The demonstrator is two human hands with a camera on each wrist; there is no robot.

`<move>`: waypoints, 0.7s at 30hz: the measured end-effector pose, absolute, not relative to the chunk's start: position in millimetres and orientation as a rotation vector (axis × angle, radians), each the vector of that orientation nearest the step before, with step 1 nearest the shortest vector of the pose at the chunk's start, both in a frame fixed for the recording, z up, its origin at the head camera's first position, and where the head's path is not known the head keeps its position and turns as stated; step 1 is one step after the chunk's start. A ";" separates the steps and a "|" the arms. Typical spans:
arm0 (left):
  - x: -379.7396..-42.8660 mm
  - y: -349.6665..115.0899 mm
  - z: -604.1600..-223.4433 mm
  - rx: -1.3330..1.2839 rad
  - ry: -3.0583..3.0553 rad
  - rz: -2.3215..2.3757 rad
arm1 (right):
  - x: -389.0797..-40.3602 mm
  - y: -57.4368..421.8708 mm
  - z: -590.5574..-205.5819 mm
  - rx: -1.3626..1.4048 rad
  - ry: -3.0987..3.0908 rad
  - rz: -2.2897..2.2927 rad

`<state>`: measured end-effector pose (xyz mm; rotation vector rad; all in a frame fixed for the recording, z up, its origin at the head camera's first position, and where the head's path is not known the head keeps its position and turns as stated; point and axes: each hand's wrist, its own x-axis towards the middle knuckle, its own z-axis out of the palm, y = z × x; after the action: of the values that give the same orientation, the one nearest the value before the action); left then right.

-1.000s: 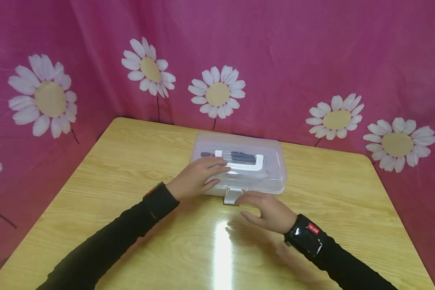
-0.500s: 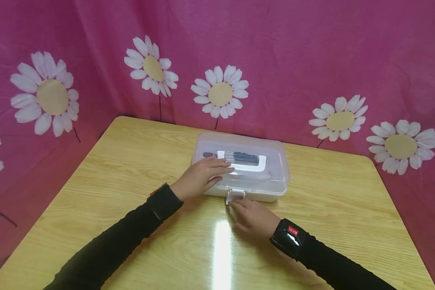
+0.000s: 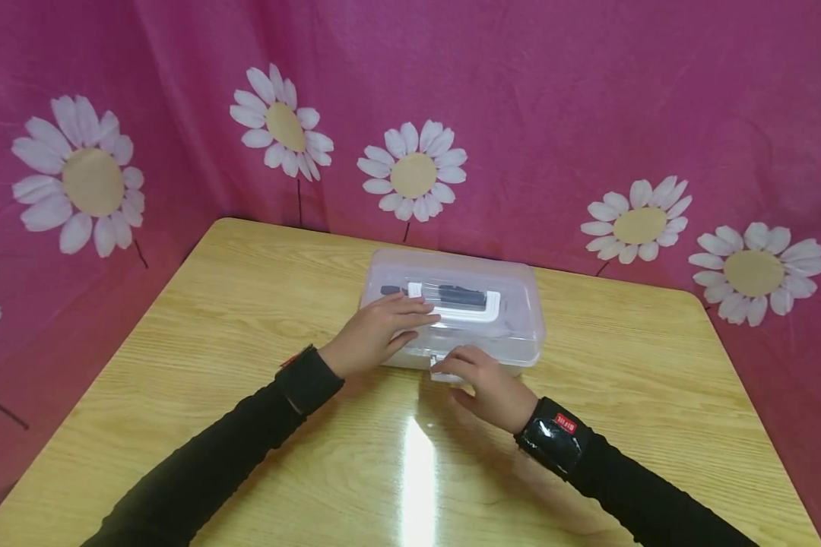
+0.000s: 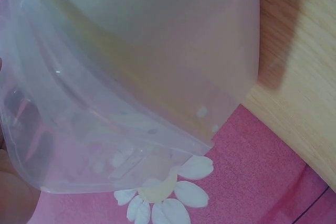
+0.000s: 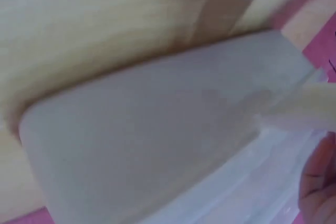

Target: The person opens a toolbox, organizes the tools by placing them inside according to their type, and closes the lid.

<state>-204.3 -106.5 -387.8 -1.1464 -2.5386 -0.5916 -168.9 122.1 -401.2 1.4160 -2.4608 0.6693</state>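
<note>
A translucent plastic box [image 3: 506,330] with a closed-looking lid sits on the table, its white carry handle [image 3: 494,308] lying flat on top. My left hand [image 3: 376,334] rests on the left front of the lid, fingers stretched out. At the front, the right hand [image 3: 489,384] touches the white latch [image 3: 435,371] with its fingertips, while its thumb stays apart below. Those fingers hide part of the latch. Dark items [image 3: 461,297] show at the handle; their kind is unclear. The right wrist view shows the blurred front wall of the box [image 5: 147,119].
A wood-grain table [image 3: 246,296] stretches out on both sides of the box. Behind it hangs a pink cloth [image 3: 520,114] printed with white daisies. A bright reflection streaks the tabletop in front of the box.
My right hand first moved down to the latch's lower edge, then rose slightly with its fingers over the latch. The left hand has stayed on the lid, and the box has not visibly shifted.
</note>
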 end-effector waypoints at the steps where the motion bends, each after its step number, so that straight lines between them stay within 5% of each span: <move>1: -204.5 -106.5 -388.0 -1.148 -2.540 -0.594 | -171.2 121.9 -399.9 1.405 -2.444 0.670; 21: -203.5 -106.2 -387.4 -1.123 -2.580 -0.603 | -192.1 122.1 -418.7 1.311 -2.057 0.296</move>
<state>-203.5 -106.2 -387.4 -1.1231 -2.5805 -0.6026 -192.1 122.1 -418.7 1.3110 -2.0574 0.2963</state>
